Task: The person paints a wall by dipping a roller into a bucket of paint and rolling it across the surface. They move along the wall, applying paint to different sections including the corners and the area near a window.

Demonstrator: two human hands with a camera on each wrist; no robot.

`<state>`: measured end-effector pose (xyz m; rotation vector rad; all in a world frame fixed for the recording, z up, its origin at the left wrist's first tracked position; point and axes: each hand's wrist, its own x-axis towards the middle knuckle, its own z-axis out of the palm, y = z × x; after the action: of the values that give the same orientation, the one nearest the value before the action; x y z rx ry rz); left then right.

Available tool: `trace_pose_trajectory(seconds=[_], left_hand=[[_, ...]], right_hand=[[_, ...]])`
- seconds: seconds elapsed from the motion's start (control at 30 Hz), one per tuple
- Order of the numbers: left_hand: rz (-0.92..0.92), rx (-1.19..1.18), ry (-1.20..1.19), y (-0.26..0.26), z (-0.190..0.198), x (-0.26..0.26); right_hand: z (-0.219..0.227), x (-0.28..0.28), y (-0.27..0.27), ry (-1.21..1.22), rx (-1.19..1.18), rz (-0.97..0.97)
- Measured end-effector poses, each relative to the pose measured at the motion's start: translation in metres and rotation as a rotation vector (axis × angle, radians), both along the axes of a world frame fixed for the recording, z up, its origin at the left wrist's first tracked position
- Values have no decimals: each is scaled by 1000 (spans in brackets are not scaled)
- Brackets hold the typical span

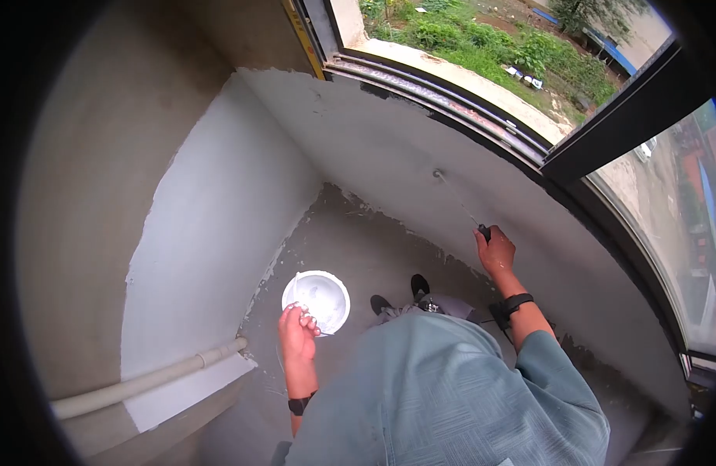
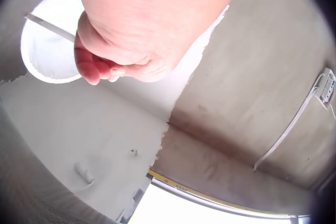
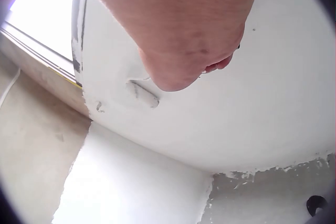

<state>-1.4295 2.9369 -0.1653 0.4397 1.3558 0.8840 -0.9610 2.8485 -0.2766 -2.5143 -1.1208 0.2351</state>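
My right hand [image 1: 498,252] grips the dark handle [image 1: 484,231] of a paint roller [image 1: 438,174]. Its thin rod reaches from the fist to the roller head, which lies against the pale coated wall below the window. In the right wrist view the white roller head [image 3: 143,94] shows just past the hand, whose back hides the grip. My left hand [image 1: 297,330] is curled over the near rim of a white bucket [image 1: 344,299] with white paint inside. From the far rim, a thin pale bucket handle [image 2: 50,27] runs into the left fingers; the hand hides its other part.
An open window [image 1: 451,101] with a dark frame is above the coated wall. To the left, a pipe [image 1: 163,377] runs along a partly coated wall [image 1: 210,210]. My shoes [image 1: 420,286] stand on the grey floor [image 1: 358,241], spotted with paint near the wall edges.
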Motion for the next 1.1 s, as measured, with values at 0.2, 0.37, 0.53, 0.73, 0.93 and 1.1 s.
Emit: trace_pose_trajectory(seconds=[0.2,0.37,0.53,0.73,0.93,1.1], left_hand=[[-224,-6,-45,34,-5,47],[-374,-22,-76,49,-9,82],[-430,-34,-102,51,-7,99],[-376,-38,-91,47,-13,83],[-290,-42,-46,41,-10,62],[-223,-31,-14,33,-3,48]], right_hand=[[11,46,-205,-93,-264,-412],[59,71,-340,-274,-539,-767],[88,77,-413,-180,-612,-1015],[61,57,-398,-153,-574,-1093],[9,23,-327,-50,-494,-1050],[-29,18,-272,-13,-434,-860]])
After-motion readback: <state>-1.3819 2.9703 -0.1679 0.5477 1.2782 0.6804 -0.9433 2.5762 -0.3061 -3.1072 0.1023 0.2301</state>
